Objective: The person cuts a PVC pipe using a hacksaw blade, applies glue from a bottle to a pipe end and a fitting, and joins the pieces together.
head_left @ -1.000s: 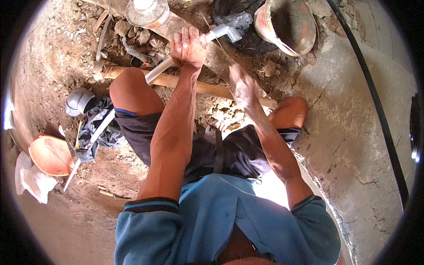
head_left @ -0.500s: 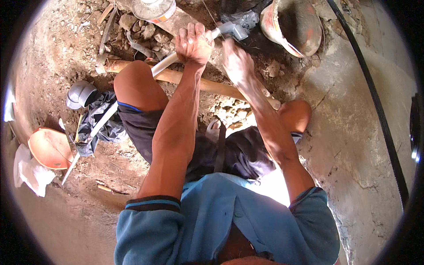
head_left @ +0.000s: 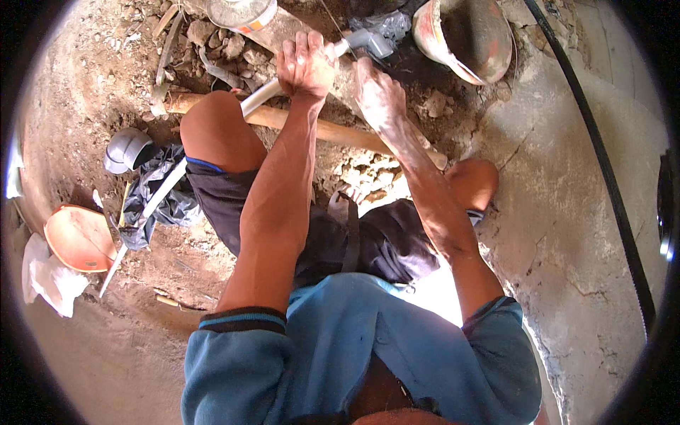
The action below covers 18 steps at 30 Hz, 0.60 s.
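My left hand (head_left: 306, 65) is closed around a white plastic pipe (head_left: 262, 96), which slants from beside my left knee up to the right. Just beyond this hand, a grey pipe fitting (head_left: 373, 42) sits at the pipe's far end. My right hand (head_left: 380, 93) is closed below the fitting, beside a wooden board (head_left: 347, 85). A thin cord or wire (head_left: 333, 19) comes down from the top edge toward the right hand. Whatever the right fingers hold is hidden.
A round tin (head_left: 242, 14) and broken bucket (head_left: 464, 35) stand at the far side. A wooden pole (head_left: 340, 134) crosses between my knees. An orange hard-hat-like shell (head_left: 79, 237), grey elbow fitting (head_left: 127, 150) and black plastic bag (head_left: 173, 202) lie left; a black hose (head_left: 595, 142) runs right.
My right hand has shifted slightly downward and looks less blurred. The left hand keeps its hold on the pipe. The whole view has moved a little.
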Each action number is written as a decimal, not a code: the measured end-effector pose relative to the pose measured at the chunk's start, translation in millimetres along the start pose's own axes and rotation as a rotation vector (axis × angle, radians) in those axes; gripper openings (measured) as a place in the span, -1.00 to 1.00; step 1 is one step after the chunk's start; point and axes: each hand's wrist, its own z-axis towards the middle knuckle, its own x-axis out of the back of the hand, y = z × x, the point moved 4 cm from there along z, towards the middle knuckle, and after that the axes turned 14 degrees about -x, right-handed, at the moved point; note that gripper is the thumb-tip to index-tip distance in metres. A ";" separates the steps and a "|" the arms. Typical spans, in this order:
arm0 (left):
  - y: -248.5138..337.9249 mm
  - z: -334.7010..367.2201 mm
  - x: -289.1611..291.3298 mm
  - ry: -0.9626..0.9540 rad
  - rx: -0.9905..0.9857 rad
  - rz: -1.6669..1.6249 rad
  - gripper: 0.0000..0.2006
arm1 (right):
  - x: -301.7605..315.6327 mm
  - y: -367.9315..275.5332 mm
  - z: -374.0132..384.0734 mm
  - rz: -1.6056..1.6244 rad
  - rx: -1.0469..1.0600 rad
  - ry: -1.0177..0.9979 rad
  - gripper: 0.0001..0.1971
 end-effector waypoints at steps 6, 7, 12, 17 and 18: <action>5.8 2.7 3.1 -0.033 0.038 0.020 -0.76 | -2.2 35.3 -39.9 0.132 -0.002 -0.020 -0.70; 4.5 -0.1 3.6 -0.057 0.041 0.036 -0.77 | -2.8 17.4 -20.5 0.089 -0.022 -0.078 -0.76; -4.1 0.2 -3.1 0.020 0.024 0.045 -0.77 | -5.0 3.7 4.2 0.024 0.066 0.112 -0.84; -4.3 0.7 2.9 -0.024 0.050 0.014 -0.79 | 7.7 24.1 -48.8 0.101 0.195 0.312 -0.85; 0.5 0.4 1.8 -0.014 0.039 0.009 -0.79 | -2.2 26.0 -34.5 0.159 0.133 0.173 -0.84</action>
